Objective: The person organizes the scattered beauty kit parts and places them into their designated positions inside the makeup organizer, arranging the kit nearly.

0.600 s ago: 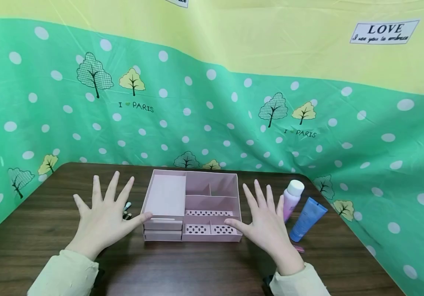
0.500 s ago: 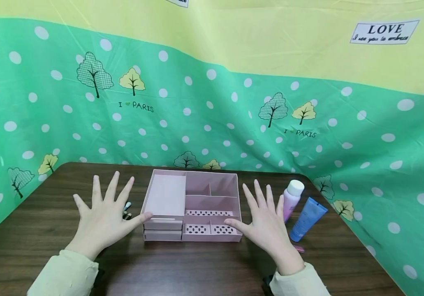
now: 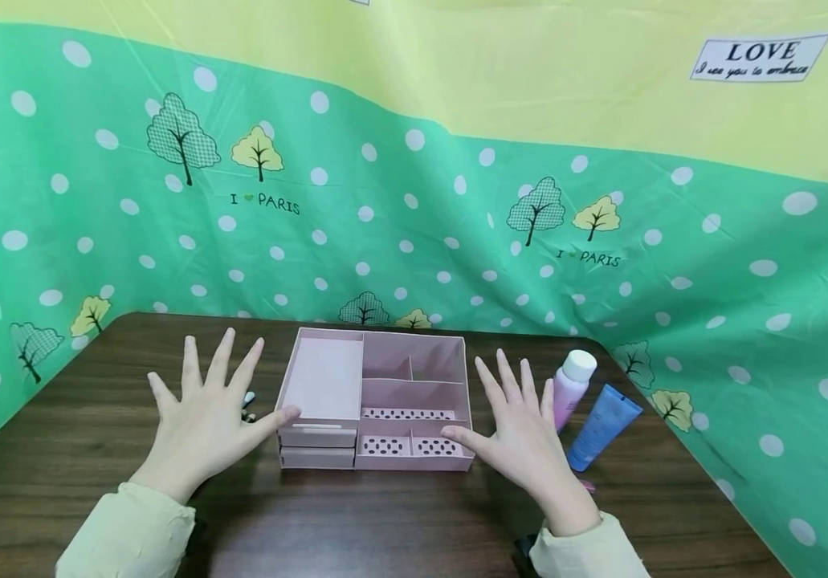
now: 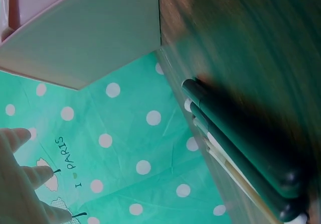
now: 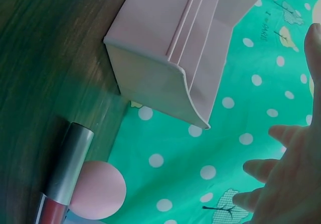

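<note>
A pink desk organizer with compartments and two small drawers stands in the middle of the table. My left hand is raised at its left side, fingers spread and straight, its thumb overlapping the organizer's edge in the head view. My right hand is spread the same way at the right side, its thumb overlapping the front right corner. Neither hand holds anything. Beside the right hand stand a pink bottle with a white cap and a blue squeeze tube. Dark slim tubes lie below the left hand.
A lip-gloss-like tube with a silver cap lies on the brown wooden table near the right wrist, beside a pink round thing. Light thin sticks lie alongside the dark tubes. A green and yellow curtain hangs behind.
The head view has shifted slightly, so the curtain's prints sit a little higher. Both hands keep their spread pose, and the things on the table stay in place.
</note>
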The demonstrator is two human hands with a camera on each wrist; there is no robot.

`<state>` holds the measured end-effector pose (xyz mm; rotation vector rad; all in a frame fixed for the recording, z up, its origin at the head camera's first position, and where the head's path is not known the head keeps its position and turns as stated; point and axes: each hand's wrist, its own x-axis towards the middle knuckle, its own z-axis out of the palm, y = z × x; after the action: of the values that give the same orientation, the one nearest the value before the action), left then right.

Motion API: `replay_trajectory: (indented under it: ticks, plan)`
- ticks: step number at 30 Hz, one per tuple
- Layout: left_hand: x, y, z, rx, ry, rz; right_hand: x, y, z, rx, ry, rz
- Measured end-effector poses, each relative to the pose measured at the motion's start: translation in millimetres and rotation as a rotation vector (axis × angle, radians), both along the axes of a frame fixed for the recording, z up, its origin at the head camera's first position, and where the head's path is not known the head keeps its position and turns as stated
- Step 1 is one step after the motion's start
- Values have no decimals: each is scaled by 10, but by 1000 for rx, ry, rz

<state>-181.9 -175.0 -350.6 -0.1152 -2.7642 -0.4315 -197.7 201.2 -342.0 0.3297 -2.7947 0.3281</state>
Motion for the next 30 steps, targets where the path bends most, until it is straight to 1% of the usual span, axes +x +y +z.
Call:
replay_trajectory:
  ticks: [7, 13, 17, 22, 24, 30]
  plan:
    - [-12, 20, 2, 41, 6, -6, 4, 4, 33, -47, -15, 30]
    - [-33, 41, 32, 101, -20, -18, 11, 4, 75, -89, 1, 44]
    - [-56, 65, 39, 164, -17, -34, 22, -3, 93, -132, 9, 50]
    - [-88, 93, 16, 263, 31, -52, 23, -11, 98, -203, 25, 69]
    - [-99, 105, -4, 298, 39, -67, 20, -7, 99, -227, 42, 82]
    - [-148, 130, -56, 389, 14, -119, 9, 20, 115, -314, 107, 114]
